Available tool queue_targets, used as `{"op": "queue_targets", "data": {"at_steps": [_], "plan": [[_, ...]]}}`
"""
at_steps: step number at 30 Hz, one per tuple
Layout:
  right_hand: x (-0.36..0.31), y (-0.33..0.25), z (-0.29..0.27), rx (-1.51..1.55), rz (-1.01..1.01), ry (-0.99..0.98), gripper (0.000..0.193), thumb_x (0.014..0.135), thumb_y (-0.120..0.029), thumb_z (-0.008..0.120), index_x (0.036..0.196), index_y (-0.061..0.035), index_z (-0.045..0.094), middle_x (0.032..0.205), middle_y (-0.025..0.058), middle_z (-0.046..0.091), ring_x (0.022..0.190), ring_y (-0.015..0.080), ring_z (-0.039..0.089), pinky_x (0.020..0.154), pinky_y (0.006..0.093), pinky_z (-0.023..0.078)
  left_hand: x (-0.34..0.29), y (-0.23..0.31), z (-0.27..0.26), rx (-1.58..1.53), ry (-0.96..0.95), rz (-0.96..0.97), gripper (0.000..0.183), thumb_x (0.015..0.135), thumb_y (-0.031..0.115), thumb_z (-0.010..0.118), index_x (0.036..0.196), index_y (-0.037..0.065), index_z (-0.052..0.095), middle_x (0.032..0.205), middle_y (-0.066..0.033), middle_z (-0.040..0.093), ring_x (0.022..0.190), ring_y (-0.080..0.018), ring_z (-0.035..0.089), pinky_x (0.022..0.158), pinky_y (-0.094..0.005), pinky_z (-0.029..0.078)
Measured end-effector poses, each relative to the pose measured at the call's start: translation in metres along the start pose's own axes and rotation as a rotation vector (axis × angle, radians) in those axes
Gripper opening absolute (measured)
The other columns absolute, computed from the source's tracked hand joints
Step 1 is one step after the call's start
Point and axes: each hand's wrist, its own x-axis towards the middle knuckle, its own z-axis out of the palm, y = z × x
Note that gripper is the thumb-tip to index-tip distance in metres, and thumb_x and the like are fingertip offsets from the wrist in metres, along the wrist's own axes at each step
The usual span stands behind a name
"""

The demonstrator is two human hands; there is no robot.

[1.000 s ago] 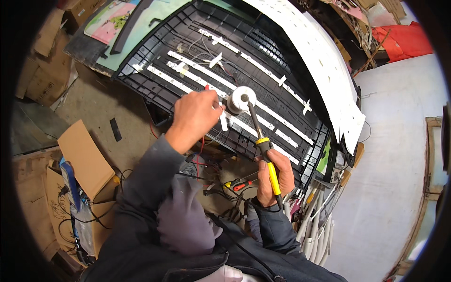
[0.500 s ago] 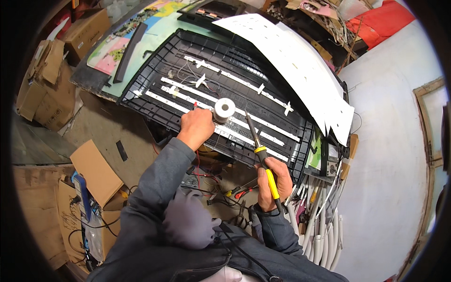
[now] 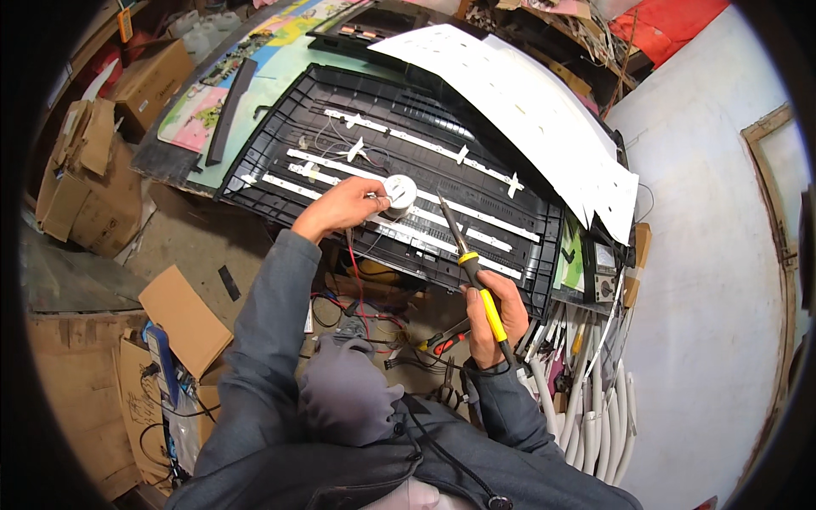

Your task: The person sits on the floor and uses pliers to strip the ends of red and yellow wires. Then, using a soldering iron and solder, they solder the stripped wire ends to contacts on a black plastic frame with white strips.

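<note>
My right hand point(image 3: 500, 320) is wrapped round the yellow and black handle of a soldering iron point(image 3: 469, 257). The iron's bare metal tip points up and away, over a black television back panel point(image 3: 280, 127). My left hand point(image 3: 347, 206) is closed, thumb and fingertips at the left rim of a small round white spool point(image 3: 401, 192), which looks like solder wire. Beneath the spool run white LED strips point(image 3: 425, 143), lying lengthwise in the panel with thin wires near their left ends. A red test lead point(image 3: 354, 255) hangs below my left hand.
A large white sheet point(image 3: 527, 110) leans over the panel's far right side. Pale tubes point(image 3: 595, 425) stand at the lower right, below a small meter point(image 3: 604, 276). Cardboard boxes point(image 3: 93, 195) are piled at left. Pliers with red handles point(image 3: 449, 343) and cables lie below the table edge.
My left hand has moved from beside the spool, near the red lead, onto the spool's rim. The soldering iron stays in my right hand with little movement. The view has shifted slightly.
</note>
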Motion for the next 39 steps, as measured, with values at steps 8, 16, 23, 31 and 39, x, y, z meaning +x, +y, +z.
{"op": "queue_targets", "data": {"at_steps": [8,16,23,31,39], "plan": [[0.005,0.014,0.005,-0.027,0.024,-0.041,0.028,0.088,0.006,0.074,0.116,0.0015,0.070,0.105,0.0142,0.070,0.086,0.0166,0.067,0.075,0.0275,0.054,0.036,0.000,-0.014,0.210,-0.119,-0.002,0.035,0.090,0.033,0.079,0.092,-0.002,0.076,0.071,-0.0106,0.067,0.068,-0.0179,0.058,0.066,-0.0379,0.047],[0.007,0.029,0.020,-0.035,0.077,-0.078,0.030,0.089,0.005,0.074,0.118,0.0006,0.071,0.105,0.0129,0.070,0.085,0.0140,0.066,0.074,0.0265,0.053,0.030,0.006,-0.010,0.305,0.115,0.009,0.035,0.078,0.032,0.086,0.090,0.001,0.076,0.075,-0.0157,0.071,0.068,-0.0282,0.067,0.065,-0.0408,0.050],[0.009,0.035,0.025,-0.032,0.106,-0.082,0.030,0.088,0.004,0.075,0.118,0.0005,0.071,0.107,0.0139,0.070,0.088,0.0154,0.068,0.077,0.0271,0.055,0.025,0.006,0.004,0.303,0.149,0.125,0.025,0.082,0.021,0.083,0.102,0.008,0.076,0.083,-0.0147,0.074,0.081,-0.0296,0.073,0.072,-0.0403,0.054],[0.010,0.032,0.021,-0.072,0.091,-0.089,0.030,0.088,0.004,0.074,0.118,0.0011,0.071,0.107,0.0156,0.071,0.090,0.0172,0.069,0.078,0.0283,0.056,0.020,0.019,0.008,0.439,0.153,0.148,0.023,0.089,0.025,0.077,0.109,0.014,0.079,0.093,-0.0130,0.078,0.088,-0.0334,0.074,0.077,-0.0428,0.057],[0.009,0.030,0.020,-0.056,0.085,-0.076,0.030,0.088,0.005,0.074,0.117,0.0017,0.070,0.108,0.0164,0.071,0.090,0.0187,0.070,0.079,0.0292,0.056,0.018,0.010,0.016,0.355,0.298,0.201,0.027,0.091,0.023,0.077,0.115,0.012,0.076,0.091,-0.0130,0.077,0.080,-0.0310,0.072,0.073,-0.0412,0.055]]}}
